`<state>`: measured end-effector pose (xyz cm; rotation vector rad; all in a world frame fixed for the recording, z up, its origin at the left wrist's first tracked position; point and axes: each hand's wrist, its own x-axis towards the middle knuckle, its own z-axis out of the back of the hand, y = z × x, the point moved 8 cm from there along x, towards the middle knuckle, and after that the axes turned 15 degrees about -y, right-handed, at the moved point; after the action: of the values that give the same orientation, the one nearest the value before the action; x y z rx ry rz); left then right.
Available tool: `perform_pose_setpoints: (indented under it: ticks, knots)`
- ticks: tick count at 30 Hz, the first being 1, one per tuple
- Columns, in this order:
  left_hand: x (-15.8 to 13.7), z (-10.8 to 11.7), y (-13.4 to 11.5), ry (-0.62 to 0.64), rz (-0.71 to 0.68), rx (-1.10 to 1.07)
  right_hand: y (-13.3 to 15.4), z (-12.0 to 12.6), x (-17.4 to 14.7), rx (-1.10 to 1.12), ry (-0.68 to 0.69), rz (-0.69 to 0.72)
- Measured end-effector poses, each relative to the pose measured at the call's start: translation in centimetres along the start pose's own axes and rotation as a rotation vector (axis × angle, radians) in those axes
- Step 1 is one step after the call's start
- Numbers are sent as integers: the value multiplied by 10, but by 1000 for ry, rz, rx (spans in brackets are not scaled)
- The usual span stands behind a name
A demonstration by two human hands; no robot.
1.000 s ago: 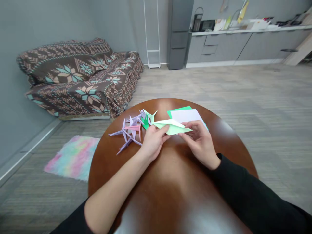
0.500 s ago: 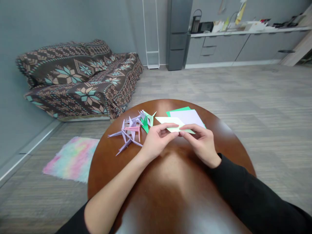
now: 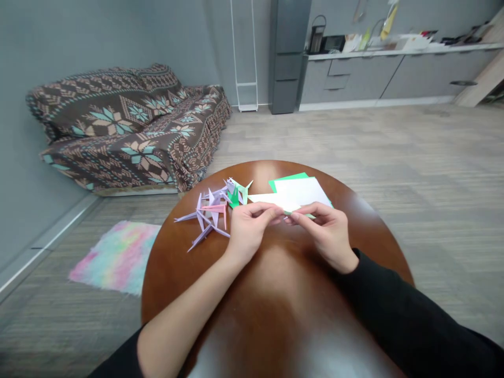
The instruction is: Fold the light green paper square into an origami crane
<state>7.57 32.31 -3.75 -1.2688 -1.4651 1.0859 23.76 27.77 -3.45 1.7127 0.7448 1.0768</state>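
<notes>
Both of my hands pinch a folded piece of pale green origami paper [image 3: 270, 198] above the round table. My left hand [image 3: 251, 227] grips its near edge with thumb and fingers close to the middle. My right hand [image 3: 326, 231] pinches the same edge just to the right, its fingertips almost meeting the left ones. Fingers cover part of the near edge, so the exact fold is hidden. Left of my hands lies a pile of folded paper cranes [image 3: 212, 202], mostly purple, with pink and green ones among them.
Behind the hands lie loose sheets of paper, a whitish one [image 3: 305, 189] over a green one [image 3: 289, 176]. They rest on the brown round table [image 3: 271, 325]. Beyond stand a covered sofa [image 3: 129, 126], a fluffy rug [image 3: 114, 257] and a grey fridge [image 3: 289, 58].
My left fingers have curled in and slid along to the near edge of the paper, which now tilts differently. My right hand has barely shifted.
</notes>
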Motion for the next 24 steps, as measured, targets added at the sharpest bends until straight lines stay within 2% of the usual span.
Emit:
perform_pose_setpoints:
  ticks: [5, 13, 16, 21, 24]
  knots:
    - [-2, 1, 3, -42, 9, -19, -12, -1, 0, 95, -9, -123]
    - [-11, 1, -1, -46, -164, 77, -23, -3, -2, 162, -28, -263]
    - [-12, 2, -4, -44, -188, 94, -24, -4, -2, 178, -32, -300]
    - [-10, 3, -7, -56, -249, 142, -23, -3, -1, 150, -18, -269]
    - [-8, 3, -5, -69, -225, 113, -18, -2, -1, 112, -20, -208]
